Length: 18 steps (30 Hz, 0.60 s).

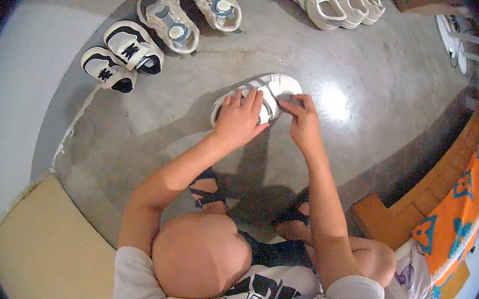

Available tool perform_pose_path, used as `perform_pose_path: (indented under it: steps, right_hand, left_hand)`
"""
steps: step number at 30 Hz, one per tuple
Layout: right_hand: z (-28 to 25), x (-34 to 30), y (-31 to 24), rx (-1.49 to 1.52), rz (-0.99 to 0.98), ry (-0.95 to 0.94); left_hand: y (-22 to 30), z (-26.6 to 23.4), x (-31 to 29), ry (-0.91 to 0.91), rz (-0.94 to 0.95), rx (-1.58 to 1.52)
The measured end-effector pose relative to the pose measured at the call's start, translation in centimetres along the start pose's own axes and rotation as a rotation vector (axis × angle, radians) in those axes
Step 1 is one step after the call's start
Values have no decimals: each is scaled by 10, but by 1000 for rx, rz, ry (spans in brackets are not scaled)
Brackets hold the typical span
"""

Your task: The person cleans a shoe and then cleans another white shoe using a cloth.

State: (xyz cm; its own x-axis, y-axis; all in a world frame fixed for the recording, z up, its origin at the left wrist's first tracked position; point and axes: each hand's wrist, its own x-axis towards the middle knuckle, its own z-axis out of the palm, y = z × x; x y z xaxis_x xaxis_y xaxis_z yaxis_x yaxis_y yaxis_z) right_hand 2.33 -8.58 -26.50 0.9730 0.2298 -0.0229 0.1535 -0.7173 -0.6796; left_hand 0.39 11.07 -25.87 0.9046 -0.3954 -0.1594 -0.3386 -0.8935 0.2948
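Observation:
A white shoe [285,85] with broad straps lies on the grey floor in front of me. My left hand [239,115] reaches across it, fingers curled over the upper and thumb at the near side. My right hand [301,114] is closed in a pinch at the shoe's right edge, beside a strap. What exactly sits between the right fingertips is partly hidden. Below the shoe, my feet wear dark strappy sandals [208,190].
Black-and-white sneakers [129,48] and grey-beige sneakers [168,19] line the left wall. More white shoes [317,6] stand at the back. On the right are a brown wooden frame [418,210] and an orange patterned cloth [460,188]. A beige panel [52,241] lies at lower left.

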Motion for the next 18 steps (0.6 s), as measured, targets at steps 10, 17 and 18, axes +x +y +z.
perform_pose_path:
  steps: [10,17,18]
  right_hand:
    - [-13,29,-46,144,-13,-10]
    - [-14,7,-26,96,88,-230]
    - [-17,0,-19,120,135,-273]
  left_hand:
    - [0,-5,2,48,-92,-165]
    - [1,-5,3,78,-86,-165]
    - [1,-6,3,79,-85,-168]
